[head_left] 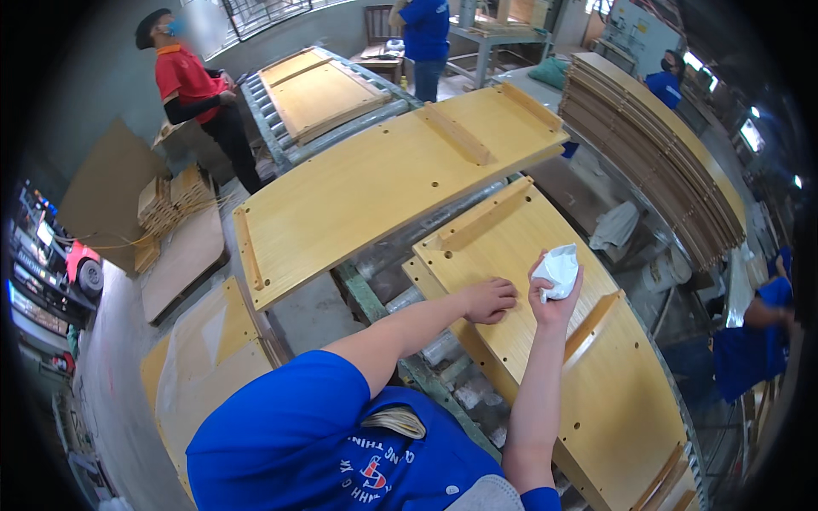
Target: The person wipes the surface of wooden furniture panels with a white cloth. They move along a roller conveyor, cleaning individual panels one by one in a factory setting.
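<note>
A pale yellow wooden panel [622, 396] with raised wooden strips across it and drilled holes lies in front of me, on top of another panel. My left hand [489, 301] rests on its surface near the left edge, fingers loosely bent and holding nothing. Above the middle of the same panel, my right hand [550, 298] is closed round a crumpled white cloth [558, 271]. Beside the right wrist runs one wooden strip [592, 326]. Another strip [486, 215] crosses the panel's far end.
A second long yellow panel [366, 200] lies across, just beyond. Rollers [439, 349] run under my panel. At the far right stands a tall stack of curved panels [656, 145]. A person in red [192, 89] stands far left; other people in blue [426, 34] are around. More panels [200, 366] lie left.
</note>
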Tool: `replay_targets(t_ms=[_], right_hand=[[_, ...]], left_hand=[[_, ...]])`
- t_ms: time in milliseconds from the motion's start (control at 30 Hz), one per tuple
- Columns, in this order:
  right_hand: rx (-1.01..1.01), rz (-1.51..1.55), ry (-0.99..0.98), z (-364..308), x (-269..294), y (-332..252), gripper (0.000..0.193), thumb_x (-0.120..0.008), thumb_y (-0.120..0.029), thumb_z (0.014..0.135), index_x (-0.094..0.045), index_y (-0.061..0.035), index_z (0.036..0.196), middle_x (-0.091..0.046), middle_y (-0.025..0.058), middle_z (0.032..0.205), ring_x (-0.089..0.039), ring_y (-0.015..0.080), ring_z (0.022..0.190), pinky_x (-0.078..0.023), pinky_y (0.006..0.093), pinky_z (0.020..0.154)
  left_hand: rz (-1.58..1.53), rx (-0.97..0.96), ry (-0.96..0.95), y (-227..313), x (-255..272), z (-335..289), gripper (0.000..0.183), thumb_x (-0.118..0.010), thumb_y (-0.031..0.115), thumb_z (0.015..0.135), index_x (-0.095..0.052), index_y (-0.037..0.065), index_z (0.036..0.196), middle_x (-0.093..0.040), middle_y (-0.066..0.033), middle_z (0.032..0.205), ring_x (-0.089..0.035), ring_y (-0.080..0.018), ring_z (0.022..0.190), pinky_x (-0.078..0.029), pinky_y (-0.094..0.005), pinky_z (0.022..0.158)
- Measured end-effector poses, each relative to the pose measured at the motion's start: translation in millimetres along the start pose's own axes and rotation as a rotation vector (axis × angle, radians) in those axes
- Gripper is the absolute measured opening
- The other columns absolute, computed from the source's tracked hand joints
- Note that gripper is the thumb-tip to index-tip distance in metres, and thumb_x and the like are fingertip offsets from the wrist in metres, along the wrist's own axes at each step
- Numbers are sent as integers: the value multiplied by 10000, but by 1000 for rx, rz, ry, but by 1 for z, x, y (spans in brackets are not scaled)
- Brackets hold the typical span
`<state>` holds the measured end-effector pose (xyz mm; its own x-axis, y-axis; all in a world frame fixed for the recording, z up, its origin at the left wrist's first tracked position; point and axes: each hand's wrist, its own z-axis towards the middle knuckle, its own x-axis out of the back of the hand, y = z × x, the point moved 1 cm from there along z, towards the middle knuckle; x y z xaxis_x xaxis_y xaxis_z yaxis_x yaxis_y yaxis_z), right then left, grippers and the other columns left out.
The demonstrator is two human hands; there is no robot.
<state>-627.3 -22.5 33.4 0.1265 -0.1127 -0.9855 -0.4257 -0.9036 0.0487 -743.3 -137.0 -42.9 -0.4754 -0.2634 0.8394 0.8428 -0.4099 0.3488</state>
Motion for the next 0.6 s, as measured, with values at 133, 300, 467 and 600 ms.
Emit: replay_targets(t_ms=[133,300,467,600], right_hand=[[8,-4,-20,-4,-8,-1,525,-580,-487,854,-517,-112,1216,-557,116,1203,-540,228,1022,-416,244,512],[-23,38,-83,11,-11,9,551,-583,-479,854,-479,-104,1245,-532,126,1237,-537,228,1037,-415,249,502],[-61,-49,-48,47,-19,28,556,-577,-501,856,-495,-102,1235,-545,119,1226,-534,237,1048,-418,253,511],[-60,-191,-29,74,-24,14,549,-575,-493,865,-503,-94,1236,-544,114,1240,-522,245,1061,-424,259,526]], left_hand=[[-6,16,-19,2,1,2,265,-581,196,799,-566,72,1033,-522,-126,1154,-461,-325,1162,-382,-435,987],[-36,11,-2,1,4,0,278,-588,216,811,-564,76,1049,-515,-124,1162,-466,-317,1152,-370,-427,995],[-13,18,39,-12,1,-9,277,-590,228,807,-564,82,1042,-521,-112,1150,-473,-298,1145,-373,-417,987],[-70,22,41,-13,-4,-2,267,-597,228,794,-572,89,1021,-535,-101,1134,-482,-280,1135,-382,-406,975]])
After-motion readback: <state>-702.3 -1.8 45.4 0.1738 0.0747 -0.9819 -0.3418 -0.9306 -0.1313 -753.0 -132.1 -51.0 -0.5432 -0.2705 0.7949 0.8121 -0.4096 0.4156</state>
